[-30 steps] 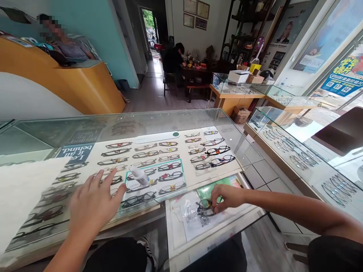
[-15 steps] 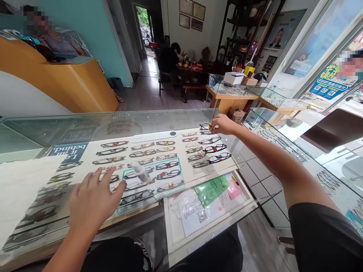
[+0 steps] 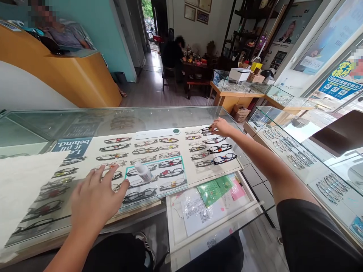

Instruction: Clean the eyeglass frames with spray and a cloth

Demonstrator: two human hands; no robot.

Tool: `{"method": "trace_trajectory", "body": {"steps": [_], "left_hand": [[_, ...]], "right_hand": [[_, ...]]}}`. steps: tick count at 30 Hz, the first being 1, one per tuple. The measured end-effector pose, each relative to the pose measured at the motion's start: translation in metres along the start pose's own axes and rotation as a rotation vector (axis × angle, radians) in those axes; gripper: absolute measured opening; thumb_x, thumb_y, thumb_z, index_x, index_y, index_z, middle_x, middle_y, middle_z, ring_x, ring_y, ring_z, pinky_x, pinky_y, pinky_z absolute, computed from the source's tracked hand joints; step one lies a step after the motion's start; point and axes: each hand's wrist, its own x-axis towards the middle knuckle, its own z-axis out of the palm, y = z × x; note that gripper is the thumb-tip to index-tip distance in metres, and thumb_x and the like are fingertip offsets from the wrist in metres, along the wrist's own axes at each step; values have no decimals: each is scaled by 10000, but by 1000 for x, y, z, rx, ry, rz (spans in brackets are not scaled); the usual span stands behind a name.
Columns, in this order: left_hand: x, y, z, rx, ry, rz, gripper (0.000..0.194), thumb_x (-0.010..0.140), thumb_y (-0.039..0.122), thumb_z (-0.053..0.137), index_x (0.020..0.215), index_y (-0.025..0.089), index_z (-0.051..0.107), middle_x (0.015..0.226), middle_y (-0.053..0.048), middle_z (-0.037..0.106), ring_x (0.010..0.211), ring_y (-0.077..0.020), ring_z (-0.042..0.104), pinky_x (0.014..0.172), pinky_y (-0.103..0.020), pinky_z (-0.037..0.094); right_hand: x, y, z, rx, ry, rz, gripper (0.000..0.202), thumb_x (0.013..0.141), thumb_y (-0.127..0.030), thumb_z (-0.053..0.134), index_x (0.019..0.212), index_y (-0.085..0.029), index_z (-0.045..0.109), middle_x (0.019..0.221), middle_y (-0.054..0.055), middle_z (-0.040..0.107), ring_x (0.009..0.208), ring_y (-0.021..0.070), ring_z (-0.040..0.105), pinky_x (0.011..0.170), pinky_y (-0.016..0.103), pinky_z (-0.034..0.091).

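Black glasses (image 3: 205,130) poke out beneath the right hand (image 3: 222,127); whether pinched, I can't tell.

Dark glasses (image 3: 205,130) at the right hand (image 3: 222,127), far right on the surface (image 3: 153,116).
The slim, dark-rimmed pair lies with its front running left to right, its left end in plain view and its right end between the fingers, partly hidden. It is near the far right corner; whether it touches the glass top cannot be told.
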Motion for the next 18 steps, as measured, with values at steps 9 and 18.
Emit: {"method": "trace_trajectory", "body": {"steps": [9, 18], "left_hand": [[2, 2, 1, 24, 30, 13, 753, 1082, 614, 276, 1634, 180, 549, 1731, -208, 469, 1647, -403, 380, 1318, -592, 326], [-3, 11, -15, -50, -20, 6, 751, 1102, 587, 294, 1650, 125, 521, 1744, -254, 428, 1665, -432, 337, 1333, -614, 281]], "right_hand": [[-17, -11, -2, -42, 41, 35, 199, 982, -269, 712, 1055, -218, 890, 1492, 145, 719, 1459, 354, 526, 1273, 547, 342], [-73, -91, -71, 47, 301, 73, 463, 1096, -329, 561, 1509, -136, 641, 1546, 198, 646, 1407, 354, 587, 1206, 505, 447]]}}
